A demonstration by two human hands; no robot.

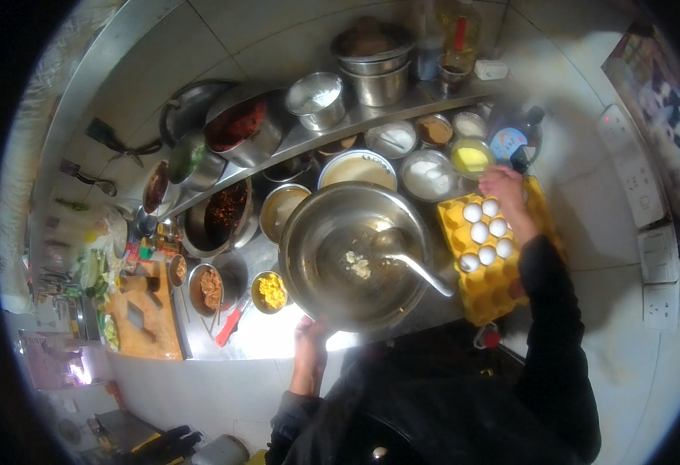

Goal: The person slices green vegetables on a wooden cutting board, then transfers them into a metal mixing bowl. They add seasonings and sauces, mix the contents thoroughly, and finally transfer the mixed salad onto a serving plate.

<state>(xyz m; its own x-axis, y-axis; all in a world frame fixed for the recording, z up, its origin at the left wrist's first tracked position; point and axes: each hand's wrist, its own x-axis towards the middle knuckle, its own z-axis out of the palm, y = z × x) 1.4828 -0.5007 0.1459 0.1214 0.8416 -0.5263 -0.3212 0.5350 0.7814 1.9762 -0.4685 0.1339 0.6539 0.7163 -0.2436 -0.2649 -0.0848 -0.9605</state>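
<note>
My left hand [310, 337] is at the near rim of a large steel mixing bowl [322, 285], holding it, with the fingertips lost in glare. Inside that bowl lie a small heap of chopped pale garlic-like bits [358, 265] and a metal ladle [418, 270], its handle leaning over the right rim. My right hand [501, 185] is over the far end of a yellow egg tray [482, 299], next to a small bowl of yellow contents [472, 158]. Its fingers are drawn together; whether they hold anything is hidden. Several white eggs [479, 232] sit in the tray.
Bowls of white powder [427, 177] and sauce [357, 168] line the back under a steel shelf [322, 136] loaded with pots. Leftward are diced yellow food [272, 292], a red-handled knife [231, 326], a meat bowl [207, 289] and a cutting board [163, 325]. A dark bottle [517, 136] stands back right.
</note>
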